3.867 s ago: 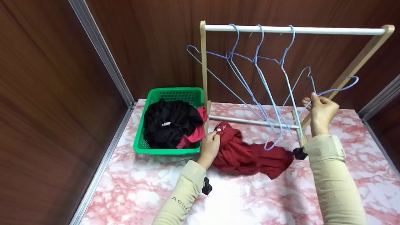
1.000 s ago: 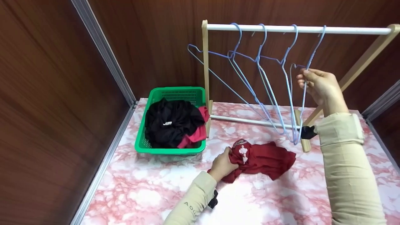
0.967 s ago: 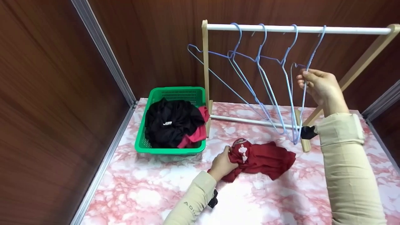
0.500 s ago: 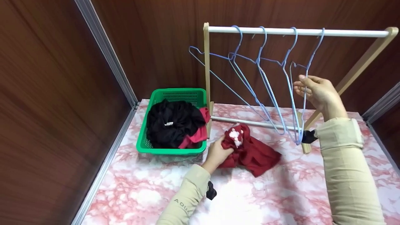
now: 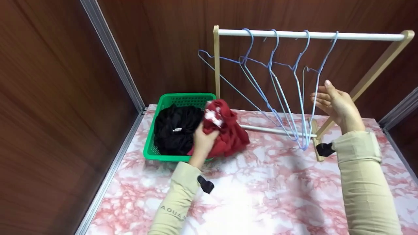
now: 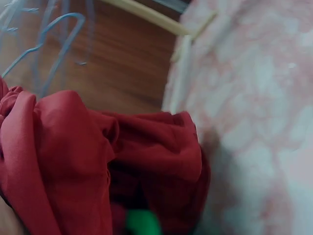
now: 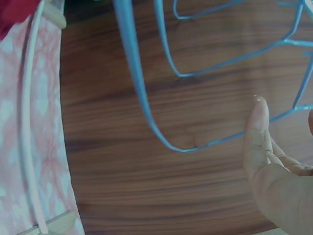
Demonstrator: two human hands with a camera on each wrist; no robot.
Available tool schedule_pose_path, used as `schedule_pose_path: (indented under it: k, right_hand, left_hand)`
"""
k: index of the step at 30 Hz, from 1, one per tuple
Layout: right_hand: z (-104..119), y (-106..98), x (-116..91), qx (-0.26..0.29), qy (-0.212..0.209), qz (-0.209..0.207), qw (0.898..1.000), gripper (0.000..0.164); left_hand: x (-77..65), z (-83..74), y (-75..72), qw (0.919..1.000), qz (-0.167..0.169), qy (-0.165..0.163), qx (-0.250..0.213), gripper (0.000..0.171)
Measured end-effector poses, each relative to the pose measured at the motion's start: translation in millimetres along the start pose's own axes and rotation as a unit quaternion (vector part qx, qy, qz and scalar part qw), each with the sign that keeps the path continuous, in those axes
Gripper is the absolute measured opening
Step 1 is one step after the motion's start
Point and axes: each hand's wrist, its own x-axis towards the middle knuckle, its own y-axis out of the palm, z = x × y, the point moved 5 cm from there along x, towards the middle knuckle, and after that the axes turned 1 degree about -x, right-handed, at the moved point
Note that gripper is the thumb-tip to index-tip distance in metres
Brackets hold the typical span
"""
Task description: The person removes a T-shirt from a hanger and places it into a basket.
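My left hand (image 5: 204, 140) grips a bunched dark red garment (image 5: 230, 133) with a white flower pattern, held over the right side of the green basket (image 5: 183, 158). In the left wrist view the red cloth (image 6: 63, 156) fills the lower left and hides most of the hand. My right hand (image 5: 339, 104) is beside the rightmost blue wire hanger (image 5: 316, 94), its thumb raised and fingers extended. The right wrist view shows that hand (image 7: 274, 171) holding nothing, near the hanger wire (image 7: 215, 143).
Several blue hangers hang from the white rail (image 5: 290, 33) of a wooden-sided rack (image 5: 385, 65). Black clothing (image 5: 176, 137) with a white tag lies in the basket. Brown wood-grain panels (image 5: 156, 49) stand behind and left of the pink-and-white marbled surface (image 5: 254, 195).
The hanger from my right hand now hangs on the rail, and that hand has let go. My left hand has lifted the red garment from the surface and carried it left to the basket.
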Motion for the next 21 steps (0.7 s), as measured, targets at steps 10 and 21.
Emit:
schedule_pose_path:
  k: [10,21]
  right_hand:
    - [-14.0,-18.8,-1.1,0.04,0.007,0.021,0.999,0.033]
    - [-42.1,-39.3,-4.8,0.012,0.04,-0.009,0.999,0.037]
  left_hand:
    - [33.5,-21.2,-46.9,0.9901,-0.09,-0.034,-0.102,0.048]
    - [56.9,-48.2,-86.6,0.9827,-0.18,0.001,-0.045,0.046]
